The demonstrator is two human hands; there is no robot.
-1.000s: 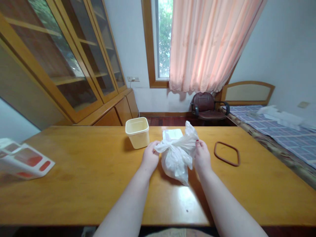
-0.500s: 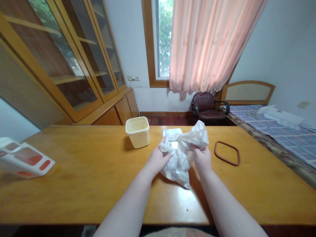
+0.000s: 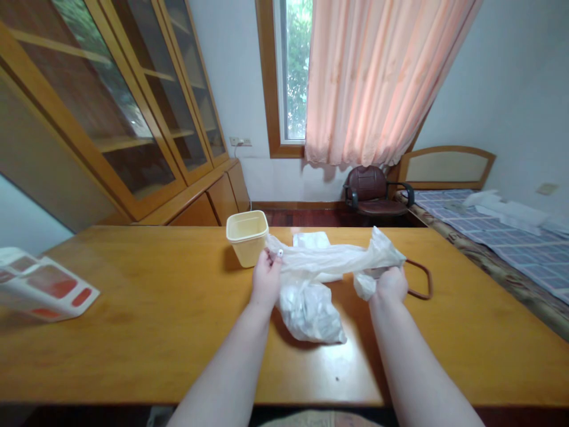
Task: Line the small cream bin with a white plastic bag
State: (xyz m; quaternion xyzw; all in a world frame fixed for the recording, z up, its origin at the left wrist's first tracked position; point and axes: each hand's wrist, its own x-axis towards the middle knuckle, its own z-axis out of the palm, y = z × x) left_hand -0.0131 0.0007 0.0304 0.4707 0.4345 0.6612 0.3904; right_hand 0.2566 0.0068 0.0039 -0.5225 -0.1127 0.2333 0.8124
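Observation:
A thin white plastic bag [image 3: 311, 311] is stretched sideways between my two hands above the table. My left hand [image 3: 267, 276] pinches the bag's left edge, close to the cream plastic bin [image 3: 248, 237]. On the other side, my right hand [image 3: 389, 287] is closed round the bag's right part, where the film bunches up. The crumpled lower part of the bag hangs down between my forearms, near the tabletop. Partly hidden behind the bag lies a flat white item [image 3: 311, 239]. A brown rounded-square ring [image 3: 429, 281] rests just right of my right hand, its left side covered.
The wooden table [image 3: 133, 344] spans the whole width. A white holder with orange-red showing through its openings [image 3: 57, 290] stands at the left. Beyond the table are a glass-door cabinet [image 3: 178, 118], a brown armchair [image 3: 368, 190] and a bed [image 3: 502, 219].
My hands have moved apart, the left one leftward and the right one rightward. The bag, bunched before, is now pulled out wide between them.

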